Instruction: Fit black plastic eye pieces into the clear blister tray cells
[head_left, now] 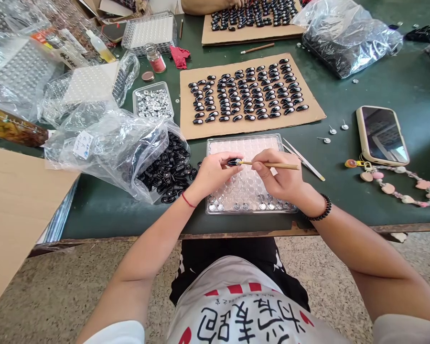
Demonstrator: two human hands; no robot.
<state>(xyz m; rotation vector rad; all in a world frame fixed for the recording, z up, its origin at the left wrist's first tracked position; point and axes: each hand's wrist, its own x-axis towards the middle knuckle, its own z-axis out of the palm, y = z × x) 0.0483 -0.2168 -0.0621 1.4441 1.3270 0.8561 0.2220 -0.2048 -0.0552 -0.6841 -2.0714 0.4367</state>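
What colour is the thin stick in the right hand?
Light brown; the thin stick shows best in head view.

One held stick (284,166) — three studs (344,126) (by one phone (384,134))

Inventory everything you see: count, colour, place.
Table: one, green, across view
Tray: one, clear, near table edge
Small piece: one, black, above tray
Thin stick: one, brown, above tray
Cardboard sheets: two, brown, beyond tray, bearing black pieces
Plastic bags: several, clear, left and upper right
Silver discs: many, in clear box
Jar: one, clear, red-labelled, beyond box
Cloth: one, red, beside jar
Squeeze bottle: one, yellowish, upper left
Tweezers: one, silver, right of tray
Phone: one, cream-cased, right side
Studs: three, silver, left of phone
Beaded strap: one, pink-white, below phone
Co-worker's arm: one, top edge
Left hand: one, pinching small piece
Right hand: one, holding thin stick
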